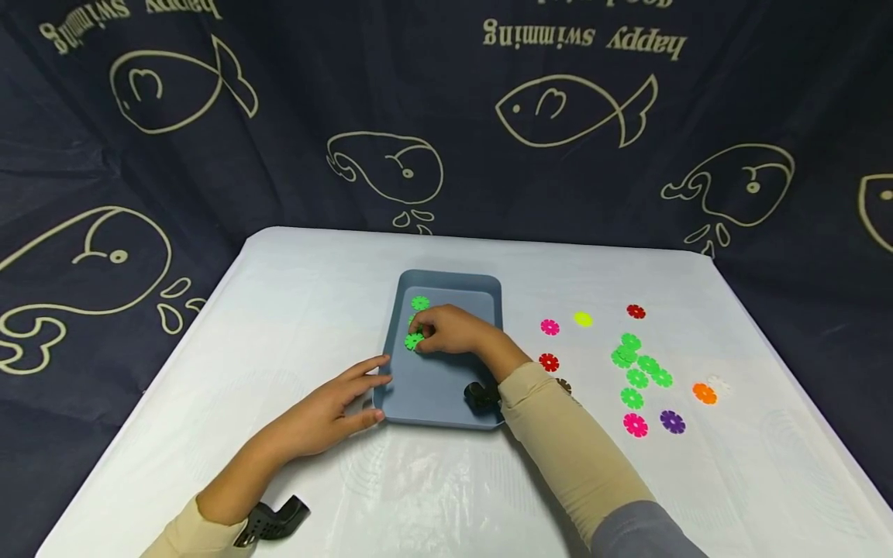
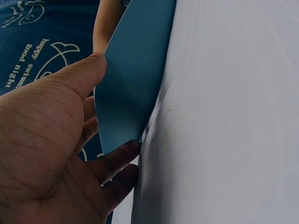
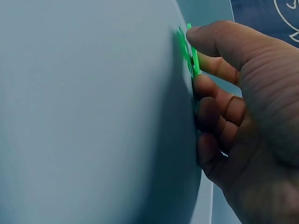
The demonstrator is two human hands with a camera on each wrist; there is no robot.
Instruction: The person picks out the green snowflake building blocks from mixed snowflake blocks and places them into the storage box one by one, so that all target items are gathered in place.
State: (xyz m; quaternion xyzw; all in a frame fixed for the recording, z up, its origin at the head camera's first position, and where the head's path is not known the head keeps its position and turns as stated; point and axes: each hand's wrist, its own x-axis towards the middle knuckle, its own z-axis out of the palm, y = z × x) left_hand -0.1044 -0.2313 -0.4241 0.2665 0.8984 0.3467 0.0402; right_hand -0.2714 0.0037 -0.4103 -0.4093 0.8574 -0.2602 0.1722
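Along the left side of the blue-grey tray [image 1: 425, 395], the left hand [image 1: 335, 411] touches the edge with spread, relaxed fingers, grasping nothing; so light a contact should be enough to steady a shallow, probably rigid tray on the smooth white table [image 1: 446, 496]. To the right of the tray, a pink disc [image 1: 636, 425] and a purple disc [image 1: 673, 421] lie near each other, with an orange disc [image 1: 705, 393] a little beyond. Next comes a loose group of green discs [image 1: 637, 378], some overlapping, so a fingertip may have to part them first.

Over the tray's left half, the right hand [image 1: 453, 329] pinches a thin green disc [image 3: 195, 58] between thumb and fingers; the right wrist view shows it just beside a second green disc [image 3: 182, 46], close to the tray floor. Notched all round, the pinched piece looks very light, slightly springy and slick on its faces, and would probably skate if pressed off-centre. Its rim seems the best hold, the notches giving some bite; lying flat, it would offer little to get under. Towards the tray's far end lies the farthest green disc [image 1: 420, 303], and beyond the table hangs a dark cloth [image 1: 446, 101] with fish drawings.
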